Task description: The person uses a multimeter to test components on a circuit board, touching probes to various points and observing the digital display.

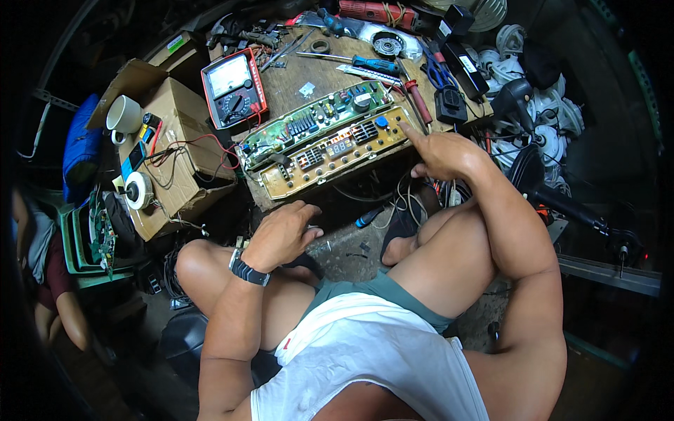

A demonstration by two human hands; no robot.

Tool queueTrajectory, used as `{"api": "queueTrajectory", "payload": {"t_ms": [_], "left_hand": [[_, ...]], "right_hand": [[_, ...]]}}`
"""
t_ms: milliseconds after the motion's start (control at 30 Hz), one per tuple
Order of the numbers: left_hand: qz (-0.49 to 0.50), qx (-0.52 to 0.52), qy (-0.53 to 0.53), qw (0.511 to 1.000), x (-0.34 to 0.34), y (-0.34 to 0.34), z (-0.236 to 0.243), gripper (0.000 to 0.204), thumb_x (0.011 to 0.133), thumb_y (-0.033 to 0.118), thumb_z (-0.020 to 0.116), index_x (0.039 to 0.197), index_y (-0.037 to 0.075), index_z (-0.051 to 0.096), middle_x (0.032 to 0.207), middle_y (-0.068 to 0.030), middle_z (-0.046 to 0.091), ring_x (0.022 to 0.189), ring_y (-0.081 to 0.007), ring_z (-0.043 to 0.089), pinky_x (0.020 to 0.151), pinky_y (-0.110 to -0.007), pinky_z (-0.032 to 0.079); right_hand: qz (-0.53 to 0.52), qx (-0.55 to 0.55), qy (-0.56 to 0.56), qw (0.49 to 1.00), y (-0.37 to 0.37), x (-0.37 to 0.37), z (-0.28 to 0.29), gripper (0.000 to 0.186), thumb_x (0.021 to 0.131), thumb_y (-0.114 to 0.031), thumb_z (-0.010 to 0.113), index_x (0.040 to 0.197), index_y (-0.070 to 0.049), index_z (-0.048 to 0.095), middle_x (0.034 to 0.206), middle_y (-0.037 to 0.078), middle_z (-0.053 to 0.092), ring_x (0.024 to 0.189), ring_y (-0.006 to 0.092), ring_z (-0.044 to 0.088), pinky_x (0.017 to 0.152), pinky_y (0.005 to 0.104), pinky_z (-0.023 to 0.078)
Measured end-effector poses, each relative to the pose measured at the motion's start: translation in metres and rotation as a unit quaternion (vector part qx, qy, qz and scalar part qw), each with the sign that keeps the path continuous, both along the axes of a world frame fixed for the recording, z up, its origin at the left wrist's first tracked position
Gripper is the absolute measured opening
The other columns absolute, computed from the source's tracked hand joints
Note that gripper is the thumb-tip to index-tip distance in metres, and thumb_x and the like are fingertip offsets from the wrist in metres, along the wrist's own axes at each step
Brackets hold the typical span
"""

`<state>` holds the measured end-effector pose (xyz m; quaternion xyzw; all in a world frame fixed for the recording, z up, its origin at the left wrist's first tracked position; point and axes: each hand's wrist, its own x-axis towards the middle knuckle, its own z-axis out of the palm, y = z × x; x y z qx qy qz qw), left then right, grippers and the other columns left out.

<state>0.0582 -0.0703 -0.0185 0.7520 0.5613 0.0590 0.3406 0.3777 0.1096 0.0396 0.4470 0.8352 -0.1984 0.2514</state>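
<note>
My right hand (439, 155) has its index finger stretched to the right end of a tan control board (335, 163) with buttons and a small display, at the bench's front edge. Behind it lies a green circuit board (316, 112) with components. My left hand (286, 237) is below the tan board's left end, fingers loosely curved and apart, holding nothing. An analog multimeter (234, 90) with a red rim sits left of the boards, with leads running from it. A screwdriver (376, 64), a red-handled tool (418, 102) and blue-handled pliers (440, 78) lie behind and beside the boards.
The cluttered wooden bench (326, 77) holds more tools. At left a cardboard box (179, 116) bears a mug (123, 112) and wired parts, with green plastic chairs (81, 242) below. Another person (53, 274) is at far left. Coiled white wiring (551, 137) and black equipment (576, 210) crowd the right.
</note>
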Motion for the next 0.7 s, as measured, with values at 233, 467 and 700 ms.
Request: {"api": "queueTrajectory", "payload": {"t_ms": [233,467,700], "left_hand": [[-0.012,0.002,0.010,1.000,-0.009,-0.009,-0.003,0.048,0.098,0.023,0.080,0.138,0.001,0.066,0.123,-0.0217,0.069,0.116,-0.0452,0.068,0.100,-0.052,0.056],[-0.007,-0.006,0.012,1.000,-0.012,-0.013,0.001,0.050,0.098,0.024,0.079,0.140,0.000,0.066,0.122,-0.0217,0.069,0.116,-0.0453,0.068,0.100,-0.052,0.056],[-0.003,-0.007,0.012,1.000,-0.017,-0.017,-0.003,0.051,0.098,0.025,0.080,0.140,0.000,0.066,0.122,-0.0217,0.069,0.116,-0.0455,0.068,0.100,-0.051,0.056]], "right_hand": [[-0.028,0.005,0.003,1.000,0.024,0.008,-0.039,0.121,0.094,-0.032,0.088,0.180,-0.013,0.004,0.118,0.037,0.075,0.116,0.0530,0.073,0.105,0.0555,0.057],[-0.020,-0.002,-0.020,1.000,0.026,0.004,-0.049,0.126,0.094,-0.033,0.087,0.179,-0.014,-0.003,0.118,0.036,0.076,0.115,0.0522,0.074,0.104,0.0561,0.057],[-0.006,0.013,-0.041,0.999,0.027,-0.004,-0.040,0.121,0.095,-0.038,0.086,0.179,-0.006,0.005,0.126,0.031,0.076,0.121,0.0486,0.073,0.107,0.0536,0.056]]}}
